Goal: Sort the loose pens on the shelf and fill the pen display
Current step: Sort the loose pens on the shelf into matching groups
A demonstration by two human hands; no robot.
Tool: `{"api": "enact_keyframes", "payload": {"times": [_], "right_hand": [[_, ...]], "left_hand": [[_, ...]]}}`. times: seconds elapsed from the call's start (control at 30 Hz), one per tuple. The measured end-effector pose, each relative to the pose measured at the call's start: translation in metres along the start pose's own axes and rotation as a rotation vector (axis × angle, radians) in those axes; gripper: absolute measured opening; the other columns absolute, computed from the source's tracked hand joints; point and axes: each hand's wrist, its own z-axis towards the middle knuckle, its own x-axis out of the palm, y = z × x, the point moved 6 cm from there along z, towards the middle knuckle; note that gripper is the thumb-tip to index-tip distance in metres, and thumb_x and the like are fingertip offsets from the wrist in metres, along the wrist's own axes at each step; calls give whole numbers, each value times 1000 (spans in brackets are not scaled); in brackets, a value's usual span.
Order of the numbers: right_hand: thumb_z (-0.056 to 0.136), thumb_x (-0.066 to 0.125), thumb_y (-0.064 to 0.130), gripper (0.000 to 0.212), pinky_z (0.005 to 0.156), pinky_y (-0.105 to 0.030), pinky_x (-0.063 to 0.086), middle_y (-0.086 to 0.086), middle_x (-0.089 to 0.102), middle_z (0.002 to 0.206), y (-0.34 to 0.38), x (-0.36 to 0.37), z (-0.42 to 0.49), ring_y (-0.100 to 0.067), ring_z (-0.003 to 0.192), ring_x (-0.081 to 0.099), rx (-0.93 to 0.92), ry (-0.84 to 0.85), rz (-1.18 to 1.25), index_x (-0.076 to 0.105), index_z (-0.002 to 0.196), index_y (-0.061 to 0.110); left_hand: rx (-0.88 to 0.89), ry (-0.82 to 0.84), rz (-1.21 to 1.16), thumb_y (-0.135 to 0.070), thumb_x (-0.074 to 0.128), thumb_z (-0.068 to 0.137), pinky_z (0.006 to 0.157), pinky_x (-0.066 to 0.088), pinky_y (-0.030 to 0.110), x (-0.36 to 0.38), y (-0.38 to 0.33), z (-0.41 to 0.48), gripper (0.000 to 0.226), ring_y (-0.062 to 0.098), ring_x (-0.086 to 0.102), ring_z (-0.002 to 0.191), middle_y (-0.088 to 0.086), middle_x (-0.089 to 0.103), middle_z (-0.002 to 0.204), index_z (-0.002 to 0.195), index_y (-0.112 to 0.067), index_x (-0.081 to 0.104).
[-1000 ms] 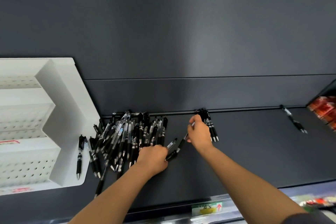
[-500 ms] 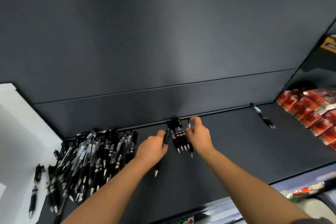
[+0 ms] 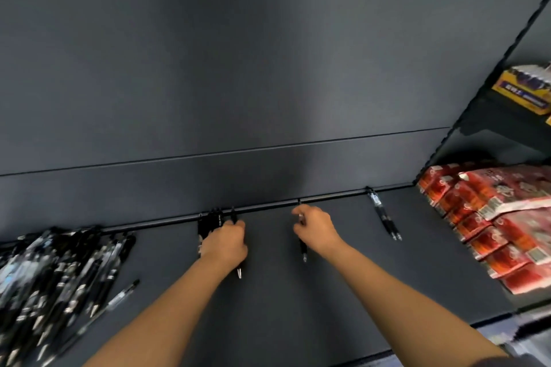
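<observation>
As L hand [image 3: 225, 243], R hand [image 3: 316, 231] grip pens [image 3: 303, 250], dark shelf [image 3: 298, 307] bears pen pile [image 3: 59, 271]; red packs [image 3: 492, 217] R.

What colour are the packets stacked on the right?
The packets are red with white labels; head view.

The left hand [image 3: 225, 243], right hand [image 3: 316, 229] and forearms [image 3: 167, 313] are bare; a dark grey sleeve [image 3: 529, 362] edges the right arm.

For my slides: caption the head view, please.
Left hand grips one black plastic pen, right hand pinches a second pen, on a dark grey shelf; loose black pens piled at left.
</observation>
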Motion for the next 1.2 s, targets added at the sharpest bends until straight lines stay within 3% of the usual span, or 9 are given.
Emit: {"api": "enact_keyframes", "payload": {"times": [0.17,0.33,0.5,0.67,0.87,1.03,1.2], "right_hand": [[90,52,9,48,84,-24,41,-12,55,121,-23,-14,16,-27,109,55,-44,37,-61,43,137,15],[90,53,9,49,79,-33,46,-13,52,123,-35,-28,27,-31,106,56,-47,-16,-78,37,136,16],[91,50,8,38,76,-37,47,-14,57,111,-59,-53,26,-34,98,58,12,-91,-177,39,127,11],[91,47,5,32,78,-35,46,-15,55,119,-93,-82,33,-34,104,57,78,-115,-354,46,123,5],[92,47,6,37,77,-36,46,-15,56,119,-108,-84,39,-35,102,59,84,-125,-351,45,129,7],[91,45,2,32,71,-34,45,-11,54,120,-115,-84,37,-32,104,57,127,-141,-460,47,122,7],[93,50,23,34,84,-36,43,-5,45,128,-129,-96,33,-30,118,44,207,-188,-661,45,126,18]], "left_hand": [[-61,-38,111,-12,43,91,85,46,39,4,-14,10,37,28,47,117,9,45,125,127,-12,43],[43,-100,156,-17,40,93,90,42,37,-3,-51,24,31,27,45,118,7,46,124,123,-15,49],[191,-117,120,-23,40,94,87,41,33,-3,-89,41,27,23,48,112,4,51,118,116,-15,54],[275,-102,110,-27,41,95,91,40,33,1,-123,53,28,24,47,116,4,51,120,118,-17,54],[282,-65,109,-27,42,95,91,39,33,11,-133,61,26,23,47,114,3,52,119,116,-19,54],[262,-69,112,-26,41,95,90,39,32,15,-129,61,26,23,48,112,3,52,117,116,-18,53],[257,-74,98,-25,41,95,90,38,32,15,-133,63,24,22,47,110,2,52,115,115,-18,53]]}}
